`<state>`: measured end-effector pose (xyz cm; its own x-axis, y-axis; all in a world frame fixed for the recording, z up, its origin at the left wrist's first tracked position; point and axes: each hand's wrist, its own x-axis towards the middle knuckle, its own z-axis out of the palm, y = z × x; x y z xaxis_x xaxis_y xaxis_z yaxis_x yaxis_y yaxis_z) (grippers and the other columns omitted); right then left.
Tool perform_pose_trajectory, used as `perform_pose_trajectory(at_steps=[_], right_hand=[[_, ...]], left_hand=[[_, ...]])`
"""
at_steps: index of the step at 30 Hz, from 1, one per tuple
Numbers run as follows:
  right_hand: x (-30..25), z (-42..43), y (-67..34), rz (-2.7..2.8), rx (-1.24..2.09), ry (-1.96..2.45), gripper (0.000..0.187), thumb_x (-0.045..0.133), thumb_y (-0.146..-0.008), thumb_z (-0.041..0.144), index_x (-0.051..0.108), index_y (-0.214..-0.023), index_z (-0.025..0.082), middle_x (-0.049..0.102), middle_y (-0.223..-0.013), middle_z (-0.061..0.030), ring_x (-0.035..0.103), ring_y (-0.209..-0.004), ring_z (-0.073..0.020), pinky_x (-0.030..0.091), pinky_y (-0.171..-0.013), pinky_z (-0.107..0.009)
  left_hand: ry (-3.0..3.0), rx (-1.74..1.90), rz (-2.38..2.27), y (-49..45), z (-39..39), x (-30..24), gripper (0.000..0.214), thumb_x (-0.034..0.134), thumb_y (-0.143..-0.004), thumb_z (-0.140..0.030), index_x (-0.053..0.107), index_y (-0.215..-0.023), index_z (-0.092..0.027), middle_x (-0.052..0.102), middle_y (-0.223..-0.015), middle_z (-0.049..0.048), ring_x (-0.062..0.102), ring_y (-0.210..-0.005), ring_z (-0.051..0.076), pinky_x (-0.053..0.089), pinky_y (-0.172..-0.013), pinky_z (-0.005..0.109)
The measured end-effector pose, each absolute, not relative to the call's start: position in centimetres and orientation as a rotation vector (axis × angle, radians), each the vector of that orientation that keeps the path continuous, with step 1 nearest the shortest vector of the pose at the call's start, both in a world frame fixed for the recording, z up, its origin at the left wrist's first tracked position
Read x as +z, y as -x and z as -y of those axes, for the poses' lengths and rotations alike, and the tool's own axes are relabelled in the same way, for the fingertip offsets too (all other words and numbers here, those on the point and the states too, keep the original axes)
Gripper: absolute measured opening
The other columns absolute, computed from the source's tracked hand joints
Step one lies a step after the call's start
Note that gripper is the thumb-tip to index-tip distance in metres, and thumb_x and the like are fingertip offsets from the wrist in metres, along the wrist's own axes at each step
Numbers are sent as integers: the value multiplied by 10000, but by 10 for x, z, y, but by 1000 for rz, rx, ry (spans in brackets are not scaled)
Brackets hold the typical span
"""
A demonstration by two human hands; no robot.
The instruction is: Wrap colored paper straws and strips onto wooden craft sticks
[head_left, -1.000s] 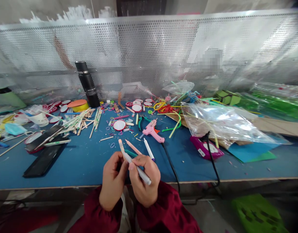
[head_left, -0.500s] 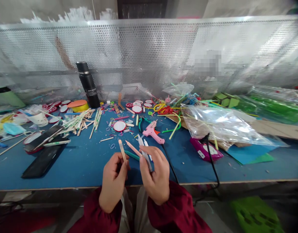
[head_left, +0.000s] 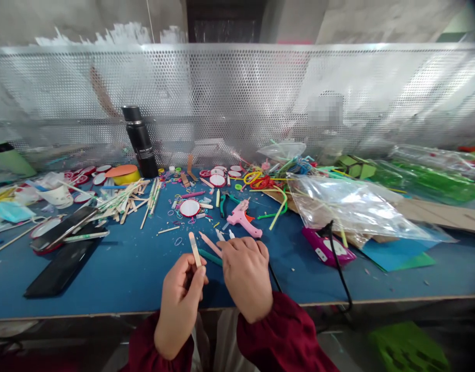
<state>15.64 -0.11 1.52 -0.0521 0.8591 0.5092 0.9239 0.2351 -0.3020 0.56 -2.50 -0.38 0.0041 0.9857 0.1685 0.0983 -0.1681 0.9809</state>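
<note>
My left hand (head_left: 180,299) pinches a wooden craft stick (head_left: 195,250) between thumb and fingers, its tinted end pointing up and away from me. Palm down, my right hand (head_left: 248,276) lies over two white tubes (head_left: 221,235) whose narrow tips stick out past the knuckles. Its fingertips are hidden beneath, so whether they grip a tube does not show. Between the hands rest a pink pencil-like stick (head_left: 210,243) and a teal tool or pen (head_left: 211,257), both partly covered. Just beyond is a pink glue gun (head_left: 243,218).
A small round white disc with a red rim (head_left: 190,207) sits among scattered rubber bands. Leftward are a heap of wooden sticks (head_left: 131,201), a black bottle (head_left: 140,144) and a black phone-like slab (head_left: 61,268). A purple device (head_left: 326,247) and clear plastic bag (head_left: 349,201) lie at right.
My right hand has turned from a thumb-and-finger hold on a white tube to palm down over the tubes. My left hand still holds the craft stick. The view has tipped slightly upward.
</note>
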Motion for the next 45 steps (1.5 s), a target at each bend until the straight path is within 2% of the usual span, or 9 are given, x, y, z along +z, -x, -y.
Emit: perform_pose_trajectory(at_steps=[7,14,19,24,28,31,36,41,45], right_hand=[[12,0,-156,1899,-184,1649,179,597,-929,155,729,-981,265,722,-947,-70,586,-1010,-278,353,-955,-491],[12,-1,-157,1917,-168,1605,192,594,-930,142,730,-954,275,734,-986,-55,608,-1002,-270,364,-945,-486],[27,5,-167,1951,-217,1497,227,612,-924,154,708,-1080,289,742,-1069,-45,622,-1044,-264,373,-975,-478],[71,6,-193,2082,-271,1324,119,643,-935,260,716,-1018,302,763,-913,-22,642,-888,-234,390,-914,-446],[101,-30,-198,2249,-271,1318,135,615,-949,297,746,-918,288,770,-891,-20,648,-901,-234,380,-917,-435],[104,-84,-187,2378,-148,1537,188,603,-938,263,776,-863,276,789,-912,-18,652,-944,-225,365,-959,-421],[84,-166,-164,2474,-65,1843,218,600,-910,261,790,-1010,226,781,-1109,-104,652,-1110,-276,363,-947,-413],[63,-190,-146,2530,-30,1868,215,656,-878,339,781,-965,187,779,-1100,-133,675,-1077,-282,383,-931,-411],[57,-196,-142,2514,-27,1908,196,654,-878,275,758,-1007,171,766,-1141,-155,674,-1106,-290,398,-930,-400]], left_hand=[[-1397,1294,-1207,-6,25,-7,291,556,-977,-466,632,-962,-186,575,-719,-18,469,-501,84,397,-485,195],[-1390,1285,-1208,-5,27,-5,301,554,-976,-480,637,-951,-192,573,-710,-16,473,-503,89,405,-488,195],[-1418,1284,-1216,-4,26,-5,290,560,-972,-473,630,-921,-197,586,-709,-7,484,-530,104,414,-502,198],[-1429,1290,-1180,-3,24,-10,271,565,-978,-449,630,-914,-193,586,-712,-3,483,-543,102,407,-512,195],[-1417,1273,-1159,-2,24,-15,272,567,-976,-455,643,-967,-194,595,-728,5,499,-554,110,415,-507,196],[-1416,1262,-1167,-1,24,-15,289,572,-970,-469,657,-951,-194,599,-725,11,499,-552,115,412,-502,202],[-1323,1288,-1217,-6,28,-11,315,571,-962,-495,677,-979,-198,599,-720,11,470,-548,114,383,-502,206],[-1285,1327,-1202,-10,29,-8,323,586,-953,-498,679,-956,-189,585,-710,5,450,-537,105,358,-497,208],[-1292,1326,-1188,-10,28,-8,315,582,-961,-483,677,-967,-182,588,-716,5,454,-547,101,359,-508,204]])
